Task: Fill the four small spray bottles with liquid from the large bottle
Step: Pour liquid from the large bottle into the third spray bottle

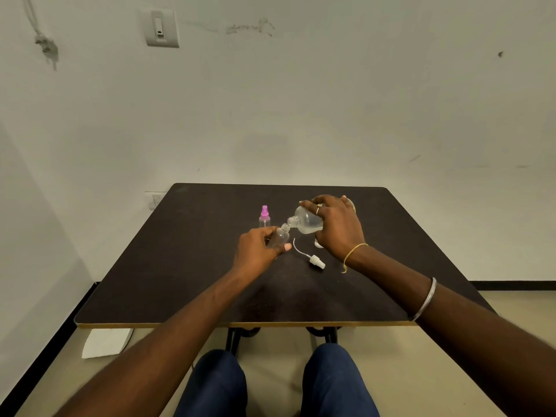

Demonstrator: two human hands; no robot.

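**A:** Left grip (258, 248) is wrapped round a small bottle (280, 236), clear, cap off, leaning right, low over the bench (180, 266). I can't tell whether its base touches.

**B:** Right grip (337, 227) clasps the large bottle (307, 221) from above, tipped on its side with the neck pointing left.

**A:** Neck to mouth! The large bottle's opening meets the small bottle's rim, mid-bench.

**B:** Any flow? Can't tell, both are clear.

**A:** Behind the left grip a pink-capped bottle (264, 217) stands upright on the bench, near the knuckles but apart.

**B:** On the near side of the right grip, a white spray head (317, 261) lies on its side, its thin tube curving back toward the small bottle.

**A:** A white sheet (105, 343) lies on the floor by the bench's near left corner.
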